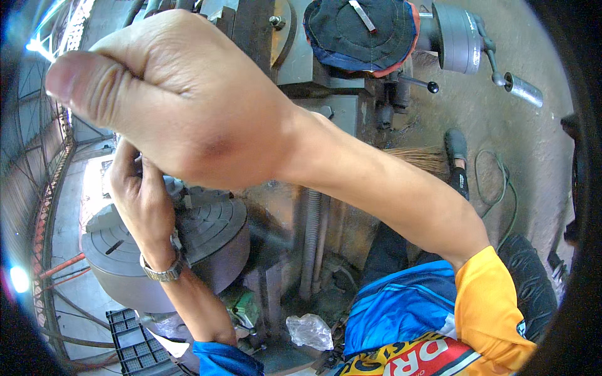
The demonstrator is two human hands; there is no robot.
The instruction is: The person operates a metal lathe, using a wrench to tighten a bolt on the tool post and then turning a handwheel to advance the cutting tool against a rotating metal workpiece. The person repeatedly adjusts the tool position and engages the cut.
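Note:
My right hand (188,106) is raised close to the camera, seen from the back. Its fingers are curled into a fist with the thumb stretched left; whatever lies in the palm is hidden. Below it, my left hand (141,200), with a metal wristwatch (162,271), reaches onto the face of a big grey lathe chuck (213,219). The left fingertips touch the chuck near its stepped jaws, but the right hand covers them, so their grip is unclear.
The lathe bed and threaded lead screw (311,238) run up the middle. A dark cap (357,31) lies on the machine by a grey handwheel (458,34). On the dirt floor are a broom (420,156), a cable (501,182), a crumpled plastic bag (310,331) and a black crate (135,348).

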